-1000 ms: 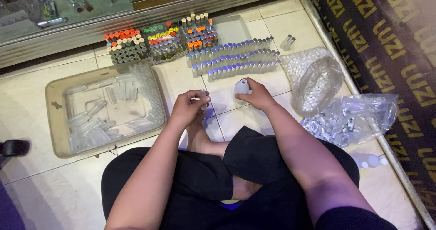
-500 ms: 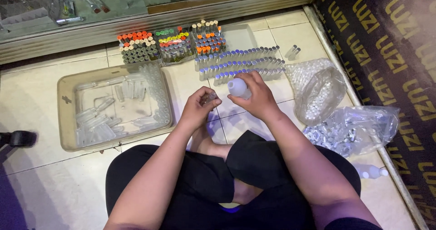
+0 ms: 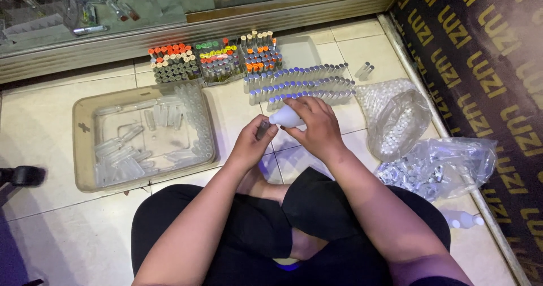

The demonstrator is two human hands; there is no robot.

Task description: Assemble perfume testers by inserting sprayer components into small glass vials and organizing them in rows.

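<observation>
Tiled floor (image 3: 39,133): pale square tiles, bounded at the far edge by a metal-framed glass cabinet base (image 3: 198,23) and at the right edge by a dark patterned fabric wall (image 3: 481,54).

Tray (image 3: 85,144): shallow beige plastic, on the floor left of centre, holding loose clear empty vials lying on their sides and a row along its right wall.

Plastic bags, two: one clear bag (image 3: 396,122) of small pale caps near the right edge; a second, crumpled bag (image 3: 441,167) of small metallic parts just nearer the person, touching the first.

Capped vial rows (image 3: 300,82): slim vials with blue-grey tops, laid in three rows at the far middle of the floor, just beyond the hands.

Colour-capped vial blocks (image 3: 215,60): upright clusters with orange, green, yellow and pale tops along the far edge, against the cabinet base.

Right hand (image 3: 317,125): closed around a white squeeze bottle (image 3: 284,117), nozzle end pointing left toward the other hand, above the floor in front of the crossed legs.

Left hand (image 3: 249,144): fingers clenched on a small slim vial (image 3: 263,130), held upright, its top just beside the bottle's tip; whether they touch cannot be told.

Spare white bottle (image 3: 462,219): lying near the right edge, beside the person's knee.
</observation>
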